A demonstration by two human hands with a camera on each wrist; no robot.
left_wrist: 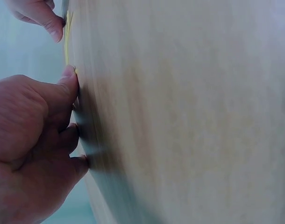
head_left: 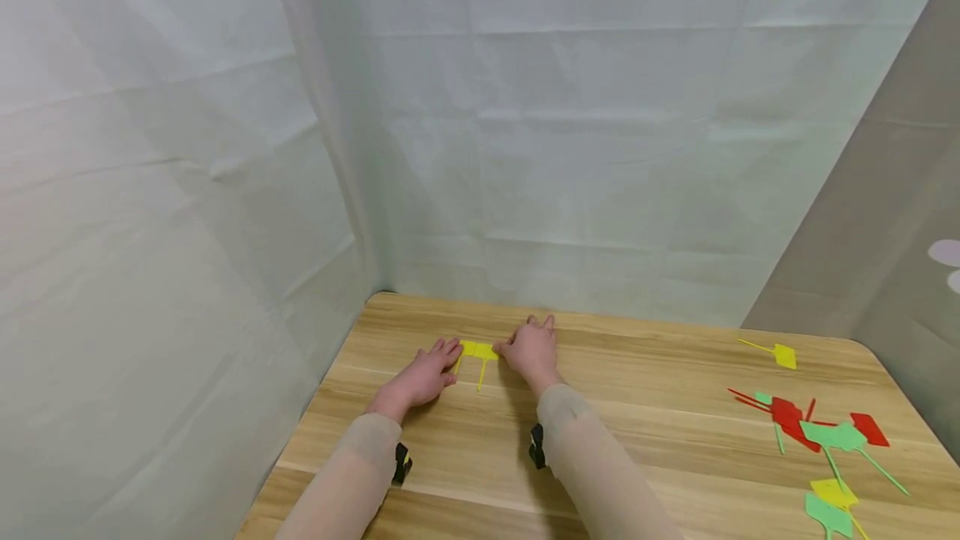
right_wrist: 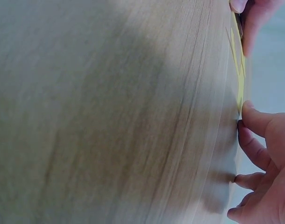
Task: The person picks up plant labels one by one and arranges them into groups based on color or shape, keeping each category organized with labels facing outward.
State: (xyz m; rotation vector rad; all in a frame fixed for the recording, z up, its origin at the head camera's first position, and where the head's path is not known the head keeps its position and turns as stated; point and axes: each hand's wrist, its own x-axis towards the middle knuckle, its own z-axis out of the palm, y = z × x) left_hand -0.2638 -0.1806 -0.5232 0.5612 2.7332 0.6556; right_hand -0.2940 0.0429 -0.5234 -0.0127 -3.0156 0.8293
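Two yellow cable-tie tags lie side by side on the wooden table, their thin tails pointing toward me. The left tag (head_left: 468, 348) is partly hidden under the fingers of my left hand (head_left: 426, 375), which rests on the table with its fingers stretched out. At the outer end of the right tag (head_left: 486, 352) is my right hand (head_left: 534, 352), its thumb and index fingertips right at the edge and its other fingers spread on the tabletop. In the right wrist view the thumb of the right hand (right_wrist: 273, 140) touches the yellow strip.
Toward the right of the table (head_left: 645, 390) lies a loose pile of red tags (head_left: 787, 417) and green tags (head_left: 832, 435). One yellow tag (head_left: 784, 356) lies apart behind it, another yellow tag (head_left: 831, 491) in front. Pale cloth (head_left: 600, 148) hangs along the table's back and left edges.
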